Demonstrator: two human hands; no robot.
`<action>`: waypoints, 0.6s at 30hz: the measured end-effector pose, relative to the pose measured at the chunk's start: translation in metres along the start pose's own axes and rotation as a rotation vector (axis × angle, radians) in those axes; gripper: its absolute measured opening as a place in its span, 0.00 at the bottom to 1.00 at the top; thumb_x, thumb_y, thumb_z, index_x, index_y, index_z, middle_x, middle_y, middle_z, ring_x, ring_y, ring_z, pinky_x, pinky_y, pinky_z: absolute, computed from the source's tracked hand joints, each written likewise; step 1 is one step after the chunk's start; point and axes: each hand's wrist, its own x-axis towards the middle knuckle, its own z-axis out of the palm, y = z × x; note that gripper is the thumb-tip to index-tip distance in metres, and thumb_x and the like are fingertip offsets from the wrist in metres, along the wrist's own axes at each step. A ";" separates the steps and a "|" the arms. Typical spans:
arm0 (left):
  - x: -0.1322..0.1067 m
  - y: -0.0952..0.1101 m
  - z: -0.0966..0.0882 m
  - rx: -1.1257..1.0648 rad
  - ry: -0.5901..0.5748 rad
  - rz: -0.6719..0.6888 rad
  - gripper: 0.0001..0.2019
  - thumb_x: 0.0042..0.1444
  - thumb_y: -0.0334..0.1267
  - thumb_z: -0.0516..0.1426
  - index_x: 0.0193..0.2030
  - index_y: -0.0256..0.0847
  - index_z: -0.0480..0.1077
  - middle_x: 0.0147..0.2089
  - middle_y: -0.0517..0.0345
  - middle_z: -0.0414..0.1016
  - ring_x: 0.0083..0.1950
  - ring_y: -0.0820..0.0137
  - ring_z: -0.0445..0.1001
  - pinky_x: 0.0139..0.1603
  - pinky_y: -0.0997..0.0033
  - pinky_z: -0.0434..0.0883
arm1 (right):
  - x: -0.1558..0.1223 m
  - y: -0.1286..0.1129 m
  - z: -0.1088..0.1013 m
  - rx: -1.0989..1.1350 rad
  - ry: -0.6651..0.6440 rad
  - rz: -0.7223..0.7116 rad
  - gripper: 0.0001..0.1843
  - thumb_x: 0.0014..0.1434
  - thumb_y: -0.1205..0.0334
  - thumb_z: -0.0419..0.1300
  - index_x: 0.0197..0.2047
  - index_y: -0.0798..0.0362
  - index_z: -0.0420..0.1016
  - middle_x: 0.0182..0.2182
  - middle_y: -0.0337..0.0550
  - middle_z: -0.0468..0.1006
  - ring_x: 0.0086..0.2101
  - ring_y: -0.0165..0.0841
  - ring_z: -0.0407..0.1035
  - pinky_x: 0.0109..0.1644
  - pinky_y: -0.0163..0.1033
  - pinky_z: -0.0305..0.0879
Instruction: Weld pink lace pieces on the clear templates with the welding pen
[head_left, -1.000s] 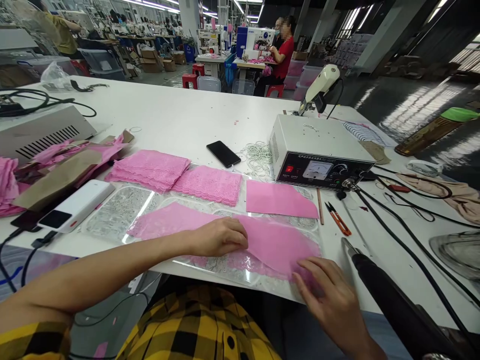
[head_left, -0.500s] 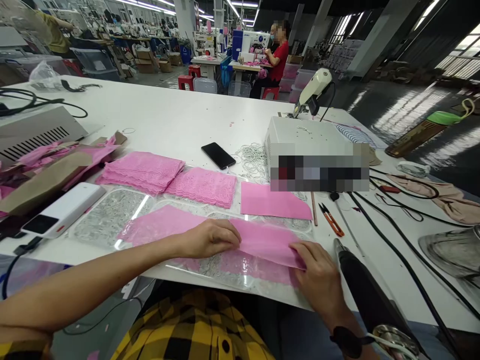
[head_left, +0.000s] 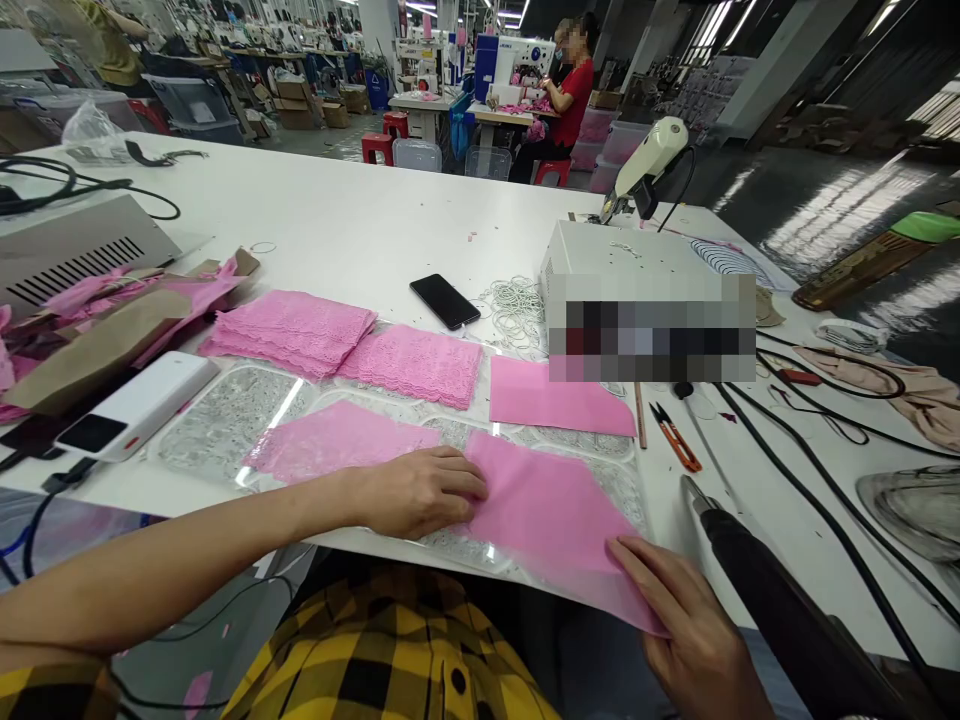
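A pink fabric piece [head_left: 540,500] lies angled at the table's front edge, over a clear patterned plastic sheet [head_left: 232,420]. My left hand [head_left: 427,490] is closed on its left edge, fingers curled together and thumb hidden. At the lower right corner my right hand [head_left: 682,610] grips the fabric between thumb and fingers, and that corner hangs past the table edge. Left of my left hand lies a sheer pink lace piece [head_left: 337,440]. Behind are a flat pink fabric stack [head_left: 555,398] and two lace stacks, one in the middle [head_left: 416,365] and one at left [head_left: 296,330].
Right of the fabric are orange thread snips [head_left: 675,437], a black-handled tool [head_left: 780,590] and black cables [head_left: 817,520]. A grey machine box [head_left: 622,260] stands behind, near a phone [head_left: 445,301]. A white power bank [head_left: 139,405] lies at left. A co-worker in red [head_left: 574,100] sits far back.
The fabric has been unfolded and spread flatter. My right hand has moved right and toward me with its corner. My left hand stays near the left edge, and the view has shifted slightly.
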 end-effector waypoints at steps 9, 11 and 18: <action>0.001 0.007 -0.004 0.047 -0.032 -0.018 0.10 0.63 0.30 0.50 0.40 0.38 0.72 0.52 0.45 0.76 0.56 0.62 0.71 0.60 0.61 0.62 | -0.001 -0.011 -0.002 -0.045 -0.038 0.123 0.39 0.55 0.76 0.45 0.68 0.42 0.55 0.57 0.44 0.68 0.53 0.39 0.67 0.52 0.44 0.70; 0.000 0.008 -0.006 0.040 -0.049 -0.028 0.08 0.59 0.28 0.52 0.40 0.37 0.71 0.53 0.45 0.75 0.56 0.61 0.71 0.61 0.60 0.61 | -0.001 -0.013 -0.001 -0.030 -0.030 0.201 0.39 0.53 0.76 0.44 0.67 0.42 0.58 0.56 0.43 0.68 0.52 0.39 0.68 0.51 0.44 0.72; 0.002 0.018 -0.005 -0.070 0.063 -0.098 0.09 0.55 0.29 0.56 0.43 0.36 0.71 0.51 0.43 0.75 0.53 0.59 0.72 0.57 0.58 0.65 | 0.029 -0.027 0.002 0.040 0.076 0.287 0.32 0.51 0.74 0.44 0.56 0.49 0.70 0.52 0.42 0.73 0.51 0.36 0.71 0.53 0.41 0.71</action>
